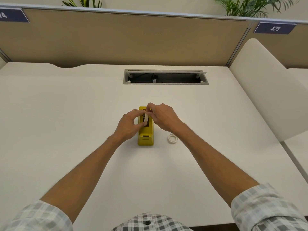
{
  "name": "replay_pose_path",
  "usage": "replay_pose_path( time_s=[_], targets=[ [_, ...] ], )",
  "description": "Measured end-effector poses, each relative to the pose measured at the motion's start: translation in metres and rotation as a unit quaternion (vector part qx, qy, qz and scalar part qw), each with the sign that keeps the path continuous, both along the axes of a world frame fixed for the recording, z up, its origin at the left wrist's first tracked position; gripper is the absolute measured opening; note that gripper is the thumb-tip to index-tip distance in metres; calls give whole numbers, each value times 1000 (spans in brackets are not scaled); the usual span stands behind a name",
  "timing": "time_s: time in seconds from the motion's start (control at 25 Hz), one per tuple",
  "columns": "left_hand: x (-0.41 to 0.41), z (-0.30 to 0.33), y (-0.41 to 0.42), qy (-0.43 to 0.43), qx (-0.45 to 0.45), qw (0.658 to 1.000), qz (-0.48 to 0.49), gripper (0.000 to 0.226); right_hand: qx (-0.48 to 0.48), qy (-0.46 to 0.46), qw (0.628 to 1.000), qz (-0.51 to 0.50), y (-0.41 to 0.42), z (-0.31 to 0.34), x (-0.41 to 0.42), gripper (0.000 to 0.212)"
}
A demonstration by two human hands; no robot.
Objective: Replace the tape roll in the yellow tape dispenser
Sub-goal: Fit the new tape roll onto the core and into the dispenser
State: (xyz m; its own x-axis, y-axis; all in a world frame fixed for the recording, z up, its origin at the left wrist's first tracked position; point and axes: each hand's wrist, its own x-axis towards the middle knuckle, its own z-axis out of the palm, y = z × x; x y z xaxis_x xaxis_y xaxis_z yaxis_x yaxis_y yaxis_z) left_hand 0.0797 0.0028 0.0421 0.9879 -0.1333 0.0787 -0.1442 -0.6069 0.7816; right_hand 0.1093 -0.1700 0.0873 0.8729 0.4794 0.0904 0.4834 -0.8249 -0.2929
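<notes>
Both hands, left hand point(129, 125) and right hand point(162, 117), pinch a white roll point(146, 118) edge-on right over the yellow dispenser point(145, 139) slot. Its long axis runs straight away from the person. A second roll point(172, 138) lies flat on the worktop point(66, 114), nearer the right hand.

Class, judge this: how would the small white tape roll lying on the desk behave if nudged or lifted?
The small white tape roll lies flat on the white desk, so it would probably slide rather than roll. It looks thin and hollow, so likely light. Stood on edge, it might roll away.

Place: an office cubicle workstation.
Surface point(66, 114): white, plain.
Partition point(133, 39): tan fabric panel behind the surface.
Number plate point(275, 28): "475", right of the partition.
Cable hatch point(165, 76): below the partition, open.
Plants point(253, 5): above the partition.
</notes>
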Motion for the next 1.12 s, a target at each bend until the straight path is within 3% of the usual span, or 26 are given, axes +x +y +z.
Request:
replay_pose_path(
  time_s=[0.28,0.56,0.76,1.12],
  targets=[
    [0,-5,-5,-25,33,999,13,49,-26,-25,999,-5,-2,-2,-16,17],
    [-3,-11,-1,-42,33,999,-9,38,48,-72,996,-26,5,-16,-44,9],
    [0,-12,-1,-45,49,998,1,42,39,-91,993,-67,8,-20,-51,18],
    [-2,-8,0,-40,38,998,-1,40,23,-94,994,-55,8,-22,-58,26]
  ],
)
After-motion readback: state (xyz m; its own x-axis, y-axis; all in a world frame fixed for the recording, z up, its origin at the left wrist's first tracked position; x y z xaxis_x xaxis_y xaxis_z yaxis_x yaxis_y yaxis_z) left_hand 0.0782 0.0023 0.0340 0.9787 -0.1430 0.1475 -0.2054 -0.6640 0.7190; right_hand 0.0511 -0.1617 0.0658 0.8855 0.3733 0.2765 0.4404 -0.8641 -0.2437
